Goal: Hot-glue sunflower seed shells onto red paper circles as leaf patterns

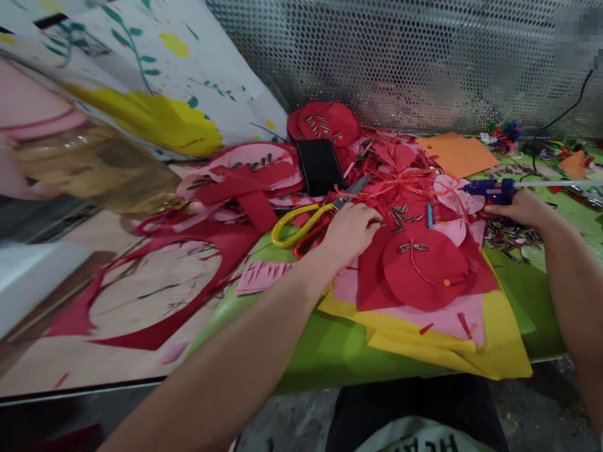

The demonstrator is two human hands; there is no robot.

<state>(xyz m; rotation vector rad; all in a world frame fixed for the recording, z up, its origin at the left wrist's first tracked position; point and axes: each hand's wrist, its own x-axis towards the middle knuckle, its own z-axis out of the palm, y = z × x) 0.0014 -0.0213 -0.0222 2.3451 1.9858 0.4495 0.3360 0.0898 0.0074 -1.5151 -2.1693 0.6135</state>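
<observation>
A flat, round, red paper disc (426, 267) is laid near the front edge of the green-covered table (330, 358), on layers of red, pink and yellow sheets (502, 351) whose creased yellow corner is seen at that edge. Two striped seeds are set like leaves on the disc beside a thin red stem, with a small orange scrap lower down. A blue plastic glue gun (492, 190) is grasped in the right hand (527, 208), its nozzle pointed leftward above a pale pink paper piece. The left hand (354, 227) is held with curled fingers just beside a loose group of slim, striped seeds (402, 217); whether anything is pinched there cannot be told.

Scissors with smooth yellow loop handles (292, 227) are partly covered by the left hand. Toward the back edge, a tangled heap of red paper strips (393, 160) is flanked by a glossy black phone (321, 166) and a flat orange sheet (456, 154). Farther left, a red paper offcut with a large round hole (153, 336) and a transparent, pink-topped container of yellowish liquid (103, 169) are seen. The back is closed off by a perforated metal panel (377, 69).
</observation>
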